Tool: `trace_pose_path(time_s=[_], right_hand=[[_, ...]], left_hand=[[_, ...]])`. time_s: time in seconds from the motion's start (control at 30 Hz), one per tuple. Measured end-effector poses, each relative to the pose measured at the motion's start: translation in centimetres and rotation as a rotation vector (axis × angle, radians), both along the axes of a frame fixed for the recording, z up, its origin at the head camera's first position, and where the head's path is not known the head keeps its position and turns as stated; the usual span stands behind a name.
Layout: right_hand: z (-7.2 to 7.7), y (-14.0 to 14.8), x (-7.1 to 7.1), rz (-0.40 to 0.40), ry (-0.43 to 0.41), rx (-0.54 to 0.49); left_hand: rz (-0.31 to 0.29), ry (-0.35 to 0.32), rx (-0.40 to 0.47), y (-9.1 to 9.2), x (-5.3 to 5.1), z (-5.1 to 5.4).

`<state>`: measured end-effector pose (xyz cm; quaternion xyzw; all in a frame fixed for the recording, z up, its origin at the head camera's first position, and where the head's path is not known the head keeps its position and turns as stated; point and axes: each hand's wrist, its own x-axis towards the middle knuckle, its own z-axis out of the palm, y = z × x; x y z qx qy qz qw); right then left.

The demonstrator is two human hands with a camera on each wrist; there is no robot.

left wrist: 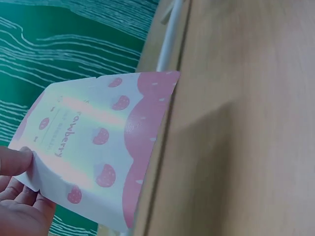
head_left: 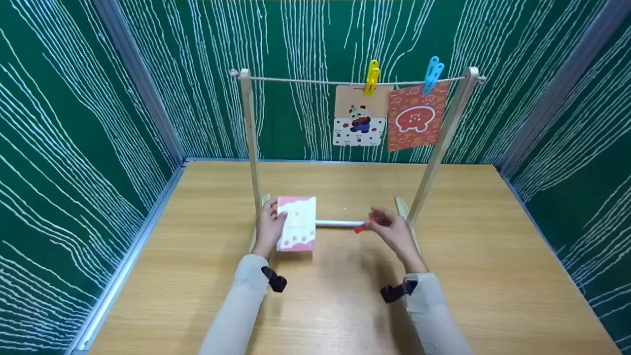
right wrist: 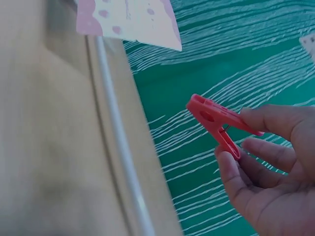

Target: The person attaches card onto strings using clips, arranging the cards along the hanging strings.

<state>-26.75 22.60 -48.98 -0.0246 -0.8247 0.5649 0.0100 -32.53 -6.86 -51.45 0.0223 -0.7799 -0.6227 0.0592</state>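
Observation:
My left hand (head_left: 269, 228) pinches a pink and white strawberry card (head_left: 297, 224) by its left edge, thumb in front and fingers behind. In the left wrist view the card (left wrist: 93, 142) shows printed strawberries and a bright glare. My right hand (head_left: 394, 233) holds a red clothespin (right wrist: 214, 120) by its two handle ends between thumb and fingers. Above, a string (head_left: 300, 80) runs between two wooden posts. A panda card (head_left: 361, 118) hangs from it under a yellow clothespin (head_left: 371, 78), and a red card (head_left: 416, 118) under a blue clothespin (head_left: 433, 75).
The wooden rack has a left post (head_left: 250, 133) and a right post (head_left: 443, 143). A white crossbar (head_left: 337, 224) joins them low down, behind the hands. Green walls (head_left: 305, 39) with white lines surround the wooden table (head_left: 493, 276).

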Motion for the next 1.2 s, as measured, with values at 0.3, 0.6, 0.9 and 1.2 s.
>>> trace_pose_path(time_s=[0.3, 0.6, 0.9, 1.2], right_hand=[[4.7, -1.4, -1.2, 0.023, 0.1, -0.041], [8.9, -3.0, -2.0, 0.049, 0.203, -0.094], [12.4, -4.6, -2.4, 0.067, 0.368, -0.085], [16.0, -6.1, -3.3, 0.059, 0.486, -0.011]], left_hand=[[0.026, 0.045, 0.054, 0.7, -0.8, 3.7], [0.034, 0.04, 0.058, 0.9, -1.7, 6.5], [0.03, 0.143, 0.096, 1.1, -1.8, 9.3], [0.051, 0.213, 0.06, 1.8, -2.2, 12.8]])
